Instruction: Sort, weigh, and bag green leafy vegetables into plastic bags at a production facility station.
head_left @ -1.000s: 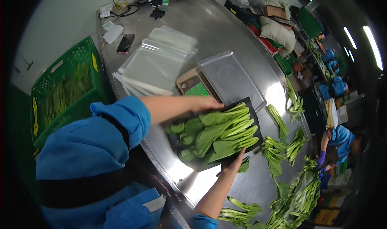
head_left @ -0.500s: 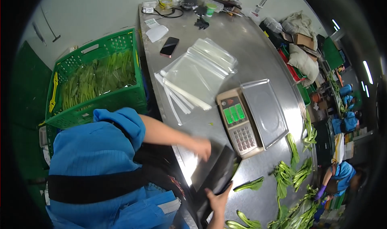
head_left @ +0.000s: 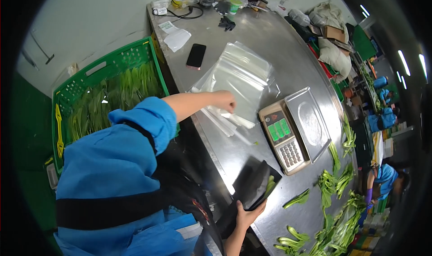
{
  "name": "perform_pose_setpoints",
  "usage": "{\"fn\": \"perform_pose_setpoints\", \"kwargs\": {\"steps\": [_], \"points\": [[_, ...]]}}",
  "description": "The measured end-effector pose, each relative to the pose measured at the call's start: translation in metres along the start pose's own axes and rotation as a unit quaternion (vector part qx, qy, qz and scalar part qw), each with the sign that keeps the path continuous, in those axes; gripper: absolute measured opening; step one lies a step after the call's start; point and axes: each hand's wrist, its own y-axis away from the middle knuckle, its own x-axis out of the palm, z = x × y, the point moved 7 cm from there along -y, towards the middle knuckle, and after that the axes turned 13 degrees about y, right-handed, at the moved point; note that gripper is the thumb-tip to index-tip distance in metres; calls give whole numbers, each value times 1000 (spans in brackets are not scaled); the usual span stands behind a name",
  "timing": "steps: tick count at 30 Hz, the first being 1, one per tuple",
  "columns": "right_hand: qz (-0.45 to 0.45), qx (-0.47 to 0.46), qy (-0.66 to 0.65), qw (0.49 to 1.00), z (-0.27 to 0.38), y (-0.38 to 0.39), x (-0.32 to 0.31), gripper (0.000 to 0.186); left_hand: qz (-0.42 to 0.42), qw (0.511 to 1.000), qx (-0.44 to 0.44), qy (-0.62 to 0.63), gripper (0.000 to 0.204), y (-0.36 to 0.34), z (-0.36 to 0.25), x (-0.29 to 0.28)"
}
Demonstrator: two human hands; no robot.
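My right hand [head_left: 249, 216] gripped the black wrap [head_left: 253, 184] at the lower middle of the frame, thumb on one side; pale green stalks [head_left: 270, 184] showed in its opening. My left hand [head_left: 223, 101], fingers curled, was over the near end of the clear plastic bags [head_left: 245, 73] at the centre; whether it pinched one I could not tell. The green crate [head_left: 119, 59] at left held leafy greens [head_left: 90, 109], and a green-and-white cup [head_left: 235, 6] stood at the top.

The metal table [head_left: 290, 58] carried a scale [head_left: 289, 150] right of centre, a phone [head_left: 196, 56] at upper left, and loose greens [head_left: 339, 224] at lower right. At the right edge, a co-worker [head_left: 386, 181] in blue stood by those greens.

The wrap's long axis slanted from lower left to upper right, its stalk end towards the upper right.
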Motion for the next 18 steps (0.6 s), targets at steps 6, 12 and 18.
{"fn": "perform_pose_setpoints", "kwargs": {"steps": [6,12,18], "points": [[-96,16,-39,994,11,-9,3,96,-222,974,25,-44,17,27,-43,-25],[40,-14,134,990,80,-67,24,87,-178,979,-69,73,17,14,-12,-24],[59,-55,59,995,77,-22,30,87,-283,913,22,292,23,19,-75,-103]]}}
